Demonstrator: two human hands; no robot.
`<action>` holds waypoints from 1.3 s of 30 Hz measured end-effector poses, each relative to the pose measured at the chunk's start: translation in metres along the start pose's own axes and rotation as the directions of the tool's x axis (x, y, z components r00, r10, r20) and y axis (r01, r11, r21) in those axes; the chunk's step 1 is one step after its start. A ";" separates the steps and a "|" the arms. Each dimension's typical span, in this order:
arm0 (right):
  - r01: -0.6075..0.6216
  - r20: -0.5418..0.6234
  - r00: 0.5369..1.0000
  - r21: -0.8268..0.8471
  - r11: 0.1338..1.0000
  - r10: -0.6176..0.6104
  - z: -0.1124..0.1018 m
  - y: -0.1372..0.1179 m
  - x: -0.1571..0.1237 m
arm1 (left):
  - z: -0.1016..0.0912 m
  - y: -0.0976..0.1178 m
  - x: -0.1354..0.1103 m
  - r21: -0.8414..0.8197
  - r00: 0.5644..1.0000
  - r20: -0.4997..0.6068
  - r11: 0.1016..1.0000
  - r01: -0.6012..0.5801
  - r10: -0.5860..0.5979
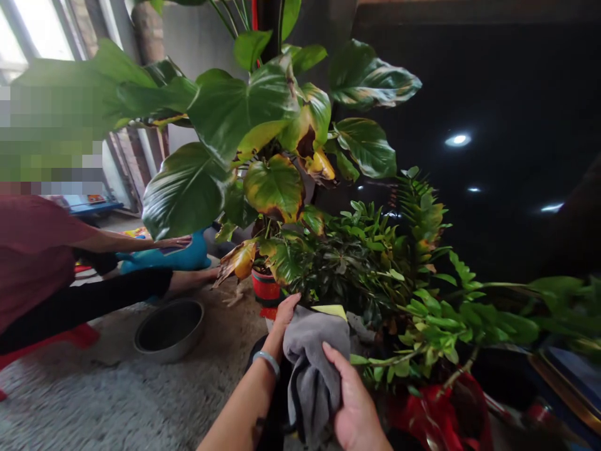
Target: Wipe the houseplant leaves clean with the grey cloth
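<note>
Grey cloth (312, 360): bunched and hanging, held above the floor (94, 401) between both hands, in front of the potted plants. Right hand (353, 404): fingers closed around the cloth's right fold, thumb lying across its top. Left hand (283, 321): touches the cloth's left edge, thumb raised. Its fingers lie behind the fabric, so their spread cannot be told. Just beyond is a red pot (265, 288) bearing a broad-leaved plant (225, 113), with a small-leaved plant (422, 300) to its right. A metal bowl (169, 329) stands on the floor to the left. Another person's hand (177, 241) reaches in from the left.
</note>
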State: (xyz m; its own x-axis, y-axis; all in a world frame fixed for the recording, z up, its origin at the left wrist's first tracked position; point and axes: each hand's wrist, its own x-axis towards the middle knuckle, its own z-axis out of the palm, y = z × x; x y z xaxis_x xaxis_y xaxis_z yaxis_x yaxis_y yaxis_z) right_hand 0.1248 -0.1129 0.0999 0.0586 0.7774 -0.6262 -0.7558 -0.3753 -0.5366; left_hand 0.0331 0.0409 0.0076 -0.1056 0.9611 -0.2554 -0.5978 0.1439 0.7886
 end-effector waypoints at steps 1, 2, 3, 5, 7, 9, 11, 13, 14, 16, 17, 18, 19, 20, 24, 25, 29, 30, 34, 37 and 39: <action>0.085 0.026 0.996 -0.008 0.996 -0.085 0.001 -0.006 -0.003 | 0.000 0.000 -0.001 -0.012 1.000 -0.005 1.000 0.006 -0.006; 0.189 0.051 0.981 -0.018 0.982 -0.188 0.003 -0.015 -0.005 | 0.001 -0.001 -0.002 -0.027 1.000 -0.009 1.000 0.016 -0.016; 0.292 0.070 0.955 -0.029 0.956 -0.289 0.005 -0.026 -0.006 | 0.003 -0.001 -0.004 -0.043 0.999 -0.014 0.999 0.029 -0.030; 0.433 0.077 0.899 -0.028 0.901 -0.430 0.008 -0.051 0.000 | 0.006 -0.002 -0.008 -0.068 0.998 -0.028 0.996 0.058 -0.060; 0.442 0.025 0.897 0.006 0.897 -0.442 0.003 -0.066 0.009 | 0.009 -0.001 -0.011 -0.088 0.996 -0.044 0.993 0.079 -0.083; 0.373 -0.053 0.927 0.042 0.927 -0.371 -0.011 -0.066 0.018 | 0.011 0.000 -0.012 -0.102 0.994 -0.052 0.991 0.092 -0.098; 0.264 -0.109 0.960 0.060 0.963 -0.257 -0.028 -0.051 0.019 | 0.011 0.001 -0.011 -0.112 0.992 -0.061 0.989 0.101 -0.108; 0.155 -0.132 0.980 0.065 0.986 -0.146 -0.042 -0.032 0.013 | 0.012 0.002 -0.009 -0.118 0.990 -0.076 0.987 0.107 -0.117; 0.129 -0.134 0.984 0.060 0.990 -0.120 -0.045 -0.024 0.007 | 0.012 0.002 -0.008 -0.120 0.989 -0.084 0.987 0.111 -0.121; 0.201 -0.115 0.973 0.012 0.980 -0.198 -0.043 -0.022 -0.004 | 0.013 0.001 -0.006 -0.122 0.987 -0.093 0.986 0.117 -0.129; 0.291 -0.109 0.950 -0.033 0.956 -0.292 -0.039 -0.027 -0.008 | 0.014 0.000 -0.006 -0.122 0.987 -0.095 0.985 0.119 -0.131; 0.399 -0.111 0.907 -0.085 0.913 -0.406 -0.035 -0.036 -0.011 | 0.015 0.000 -0.006 -0.123 0.987 -0.094 0.985 0.122 -0.134; 0.505 -0.125 0.845 -0.133 0.853 -0.520 -0.032 -0.048 -0.012 | 0.016 -0.001 -0.007 -0.124 0.987 -0.092 0.985 0.123 -0.135; 0.592 -0.152 0.776 -0.164 0.789 -0.613 -0.030 -0.060 -0.011 | 0.016 -0.001 -0.007 -0.127 0.987 -0.091 0.984 0.124 -0.136; 0.679 -0.284 0.698 -0.027 0.734 -0.657 -0.039 -0.087 0.001 | 0.016 0.000 -0.009 -0.139 0.987 -0.085 0.982 0.126 -0.138; 0.619 -0.297 0.756 0.038 0.784 -0.583 -0.044 -0.083 0.003 | 0.016 0.001 -0.009 -0.141 0.987 -0.082 0.982 0.126 -0.139; 0.231 -0.189 0.961 0.149 0.962 -0.201 -0.050 -0.046 -0.001 | 0.015 0.000 -0.007 -0.137 0.987 -0.078 0.982 0.132 -0.143; 0.166 -0.131 0.980 0.141 0.976 -0.148 -0.047 -0.039 -0.005 | 0.015 0.000 -0.006 -0.134 0.986 -0.081 0.982 0.134 -0.145; 0.351 -0.069 0.936 0.126 0.928 -0.345 -0.024 -0.044 -0.016 | 0.013 0.000 -0.007 -0.124 0.986 -0.083 0.983 0.132 -0.143; 0.455 -0.107 0.891 0.179 0.873 -0.442 -0.019 -0.064 -0.010 | 0.012 0.001 -0.008 -0.122 0.987 -0.083 0.985 0.124 -0.135; 0.339 -0.098 0.941 0.223 0.914 -0.325 -0.025 -0.068 0.000 | 0.012 0.002 -0.009 -0.123 0.988 -0.082 0.985 0.123 -0.134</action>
State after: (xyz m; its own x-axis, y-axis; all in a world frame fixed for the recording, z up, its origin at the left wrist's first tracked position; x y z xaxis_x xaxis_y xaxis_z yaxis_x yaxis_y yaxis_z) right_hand 0.1930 -0.0999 0.1223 0.3648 0.8036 -0.4703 -0.8162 0.0330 -0.5768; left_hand 0.0426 0.0354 0.0178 -0.0894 0.9104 -0.4039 -0.6997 0.2312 0.6760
